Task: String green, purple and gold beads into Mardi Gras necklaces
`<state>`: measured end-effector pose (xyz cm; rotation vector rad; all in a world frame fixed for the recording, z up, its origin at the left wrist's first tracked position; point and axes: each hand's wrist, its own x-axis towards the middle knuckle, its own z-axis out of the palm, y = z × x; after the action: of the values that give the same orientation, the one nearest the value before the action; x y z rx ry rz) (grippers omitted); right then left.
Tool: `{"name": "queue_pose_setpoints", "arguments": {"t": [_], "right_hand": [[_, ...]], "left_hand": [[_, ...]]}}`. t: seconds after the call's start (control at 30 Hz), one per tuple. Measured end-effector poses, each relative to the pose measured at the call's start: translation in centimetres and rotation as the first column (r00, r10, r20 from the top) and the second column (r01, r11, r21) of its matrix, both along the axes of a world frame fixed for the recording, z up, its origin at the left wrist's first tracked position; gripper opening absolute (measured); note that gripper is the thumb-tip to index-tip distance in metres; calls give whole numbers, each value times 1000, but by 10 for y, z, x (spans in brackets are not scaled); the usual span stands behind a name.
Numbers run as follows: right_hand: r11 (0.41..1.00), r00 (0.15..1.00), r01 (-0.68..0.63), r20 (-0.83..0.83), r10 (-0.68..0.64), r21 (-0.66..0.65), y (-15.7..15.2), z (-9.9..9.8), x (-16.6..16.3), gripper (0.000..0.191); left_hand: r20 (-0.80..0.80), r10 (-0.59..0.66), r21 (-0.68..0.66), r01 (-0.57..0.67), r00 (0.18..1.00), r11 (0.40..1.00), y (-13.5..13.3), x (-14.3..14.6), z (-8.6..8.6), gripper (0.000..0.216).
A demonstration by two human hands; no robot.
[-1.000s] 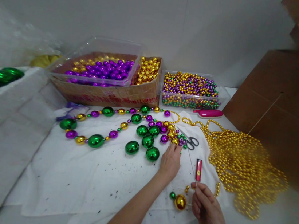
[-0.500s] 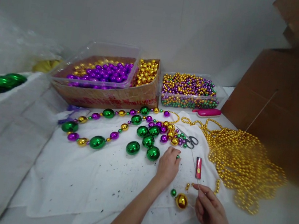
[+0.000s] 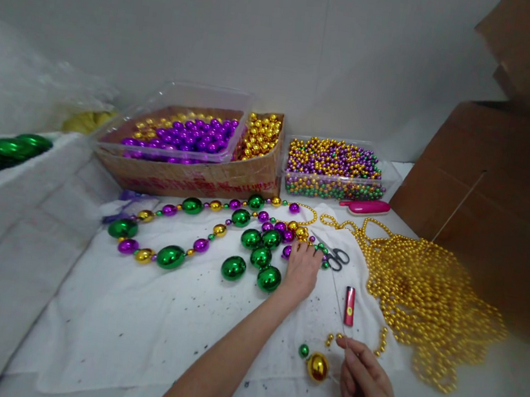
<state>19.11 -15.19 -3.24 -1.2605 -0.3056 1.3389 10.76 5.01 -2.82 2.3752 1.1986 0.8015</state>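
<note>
My left hand (image 3: 303,269) reaches forward over the white cloth (image 3: 147,313), its fingertips down among the small loose beads (image 3: 304,235) beside the scissors (image 3: 335,256); whether it grips one is hidden. My right hand (image 3: 363,381) is at the near edge, fingers pinched on a thin needle or wire (image 3: 340,297) that points away from me. A large gold bead (image 3: 318,366) and a small green bead (image 3: 304,351) lie just left of it. A strung necklace of green, purple and gold beads (image 3: 183,227) loops across the cloth.
A red lighter (image 3: 349,305) lies by the needle. A heap of gold bead strands (image 3: 422,297) fills the right. At the back stand a cardboard box of purple and gold balls (image 3: 185,172), a clear tub of small mixed beads (image 3: 334,168) and a pink tool (image 3: 366,206). Brown cartons (image 3: 504,197) rise at the right.
My left hand drew back a little, then reached forward again into the small loose beads near the scissors. My right hand stayed at the near edge, still pinching the needle.
</note>
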Motion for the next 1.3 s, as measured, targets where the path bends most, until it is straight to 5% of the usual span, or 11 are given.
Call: {"name": "queue_pose_setpoints", "arguments": {"t": [0.1, 0.17, 0.2, 0.27, 0.33, 0.4, 0.8, 1.3], "right_hand": [[1000, 999, -2, 36, 2, -3, 1, 4, -1, 45], [1000, 996, -13, 90, 14, -13, 0, 7, 0, 47], [1000, 992, -23, 122, 26, -21, -1, 8, 0, 48], [999, 981, -39, 188, 45, -36, -5, 10, -1, 51], [998, 969, -42, 241, 52, -45, -8, 13, -4, 52], [998, 960, -42, 274, 56, -56, -12, 16, -8, 51], [994, 939, -33, 338, 65, -100, -22, 23, -15, 46], [991, 926, -87, 359, 118, -103, -25, 26, -19, 41]], "left_hand": [[105, 21, -69, -13, 994, 998, -7, -11, 8, 13], [345, 91, -270, 6, 934, 963, -15, -20, 15, 15], [505, 167, -427, 77, 847, 901, -19, -25, 19, 17], [714, 405, -658, 349, 572, 667, -28, -35, 25, 21], [718, 586, -678, 568, 376, 467, -36, -43, 29, 23], [689, 665, -651, 650, 289, 392, -41, -50, 31, 22], [650, 740, -637, 658, 176, 403, -49, -62, 24, 15], [603, 781, -688, 601, 163, 406, -53, -63, 28, 16]]}}
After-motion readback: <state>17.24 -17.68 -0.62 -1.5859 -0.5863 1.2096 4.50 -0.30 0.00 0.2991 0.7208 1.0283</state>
